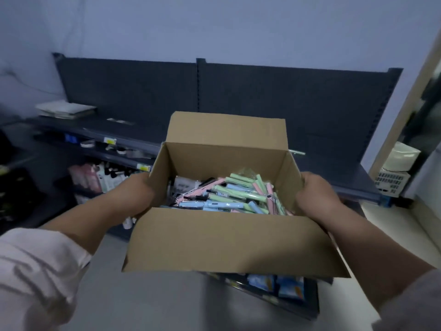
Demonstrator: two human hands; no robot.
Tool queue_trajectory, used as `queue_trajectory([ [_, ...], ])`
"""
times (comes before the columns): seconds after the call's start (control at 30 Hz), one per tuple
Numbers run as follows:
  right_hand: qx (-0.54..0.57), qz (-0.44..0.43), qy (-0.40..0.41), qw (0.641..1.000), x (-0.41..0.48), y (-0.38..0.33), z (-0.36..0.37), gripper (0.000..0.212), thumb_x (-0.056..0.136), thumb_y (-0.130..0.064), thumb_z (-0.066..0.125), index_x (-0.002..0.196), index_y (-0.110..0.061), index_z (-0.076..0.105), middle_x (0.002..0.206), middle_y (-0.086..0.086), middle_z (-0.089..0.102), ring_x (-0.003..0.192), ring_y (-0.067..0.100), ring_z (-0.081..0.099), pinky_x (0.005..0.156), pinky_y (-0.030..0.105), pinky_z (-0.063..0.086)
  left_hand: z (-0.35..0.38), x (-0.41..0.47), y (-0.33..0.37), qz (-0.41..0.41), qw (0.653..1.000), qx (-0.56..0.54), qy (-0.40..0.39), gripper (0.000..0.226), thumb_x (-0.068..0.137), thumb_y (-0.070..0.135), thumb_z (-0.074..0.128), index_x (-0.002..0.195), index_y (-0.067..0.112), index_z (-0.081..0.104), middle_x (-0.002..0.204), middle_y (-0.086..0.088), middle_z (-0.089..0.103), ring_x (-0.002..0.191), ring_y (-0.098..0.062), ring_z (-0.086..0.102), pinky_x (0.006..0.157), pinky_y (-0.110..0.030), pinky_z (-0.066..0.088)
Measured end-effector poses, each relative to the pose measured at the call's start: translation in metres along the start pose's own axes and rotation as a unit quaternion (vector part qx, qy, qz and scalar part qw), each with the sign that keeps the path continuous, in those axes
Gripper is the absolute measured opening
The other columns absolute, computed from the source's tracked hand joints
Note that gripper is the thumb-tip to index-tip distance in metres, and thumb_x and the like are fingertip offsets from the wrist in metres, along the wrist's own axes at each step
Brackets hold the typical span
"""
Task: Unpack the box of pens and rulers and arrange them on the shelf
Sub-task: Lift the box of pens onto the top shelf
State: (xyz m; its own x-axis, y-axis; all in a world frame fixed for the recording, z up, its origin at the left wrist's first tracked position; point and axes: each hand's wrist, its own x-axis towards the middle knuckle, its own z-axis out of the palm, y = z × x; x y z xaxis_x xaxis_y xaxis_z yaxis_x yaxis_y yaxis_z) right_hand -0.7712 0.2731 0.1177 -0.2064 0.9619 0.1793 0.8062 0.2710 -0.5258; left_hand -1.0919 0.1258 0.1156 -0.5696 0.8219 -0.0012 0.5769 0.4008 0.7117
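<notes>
While left hand [140, 189] at 9 o'clock and right hand [315, 194] at 3 clasp the box [224, 237], keep level; pens [229, 197] loose; set on shelf [148, 130] at 11.

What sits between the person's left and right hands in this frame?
The open cardboard box, held at its sides by the left hand and right hand; pastel pens lie inside it. The head view shows this.

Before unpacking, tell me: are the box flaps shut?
No, the box flaps stand open and pastel pens show inside.
</notes>
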Motion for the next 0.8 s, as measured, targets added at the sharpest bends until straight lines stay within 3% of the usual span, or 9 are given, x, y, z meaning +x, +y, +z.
queue_trajectory([
  [0.1,-0.007,-0.017,-0.025,1.000,0.056,-0.029,0.015,0.022,0.090,-0.019,0.047,0.106,-0.013,0.060,0.101,0.007,0.063,0.088,0.027,0.057,0.070,0.030,0.040,-0.013,0.040,-0.003,-0.038,0.998,0.020,0.042,0.012,0.090,0.004,0.054,0.079,0.010,0.056,0.075,-0.007,0.059,0.064,-0.020,0.051,0.055,-0.027,0.035],
  [0.23,0.016,-0.039,-0.042,0.998,0.121,-0.070,0.035,0.019,0.090,-0.018,0.045,0.101,-0.014,0.061,0.095,0.006,0.064,0.082,0.025,0.058,0.065,0.030,0.044,-0.037,0.085,-0.001,-0.058,0.997,-0.006,0.053,0.008,0.082,0.017,0.058,0.082,0.010,0.061,0.086,-0.017,0.067,0.076,-0.031,0.062,0.069,-0.035,0.048],
  [0.33,0.024,-0.062,-0.040,0.997,0.171,-0.105,0.054,0.018,0.090,-0.015,0.046,0.100,-0.015,0.061,0.092,0.003,0.062,0.075,0.019,0.054,0.053,0.025,0.035,-0.055,0.121,-0.005,-0.065,0.994,-0.007,0.084,0.010,0.087,0.006,0.055,0.093,0.006,0.064,0.092,-0.020,0.067,0.086,-0.036,0.064,0.072,-0.036,0.049],
  [0.43,0.033,-0.082,-0.054,0.995,0.209,-0.140,0.077,0.018,0.089,-0.011,0.045,0.098,-0.012,0.060,0.092,0.006,0.063,0.076,0.020,0.056,0.053,0.025,0.036,-0.074,0.158,-0.016,-0.083,0.991,-0.002,0.108,0.011,0.087,0.006,0.055,0.080,0.013,0.059,0.083,-0.017,0.066,0.077,-0.033,0.062,0.065,-0.034,0.047],
  [0.57,0.049,-0.092,-0.069,0.992,0.254,-0.182,0.114,0.016,0.088,-0.012,0.045,0.095,-0.013,0.059,0.092,0.005,0.062,0.079,0.022,0.057,0.055,0.026,0.038,-0.107,0.209,-0.035,-0.079,0.990,-0.009,0.116,0.014,0.088,0.008,0.056,0.077,0.018,0.057,0.076,-0.008,0.063,0.065,-0.022,0.058,0.050,-0.024,0.041],
  [0.67,0.055,-0.090,-0.067,0.992,0.297,-0.237,0.162,0.015,0.088,-0.018,0.047,0.092,-0.013,0.061,0.091,0.006,0.064,0.081,0.024,0.059,0.064,0.030,0.045,-0.142,0.273,-0.067,-0.081,0.990,-0.010,0.118,0.014,0.088,0.008,0.055,0.078,0.017,0.058,0.073,-0.008,0.063,0.059,-0.022,0.059,0.044,-0.023,0.041],
  [0.8,0.056,-0.073,-0.055,0.994,0.323,-0.265,0.181,0.020,0.086,-0.011,0.047,0.100,-0.014,0.062,0.094,0.006,0.064,0.085,0.026,0.060,0.076,0.036,0.052,-0.163,0.321,-0.079,-0.091,0.992,0.000,0.093,0.011,0.089,0.005,0.050,0.090,0.010,0.060,0.086,-0.018,0.065,0.082,-0.036,0.064,0.068,-0.038,0.053],
])
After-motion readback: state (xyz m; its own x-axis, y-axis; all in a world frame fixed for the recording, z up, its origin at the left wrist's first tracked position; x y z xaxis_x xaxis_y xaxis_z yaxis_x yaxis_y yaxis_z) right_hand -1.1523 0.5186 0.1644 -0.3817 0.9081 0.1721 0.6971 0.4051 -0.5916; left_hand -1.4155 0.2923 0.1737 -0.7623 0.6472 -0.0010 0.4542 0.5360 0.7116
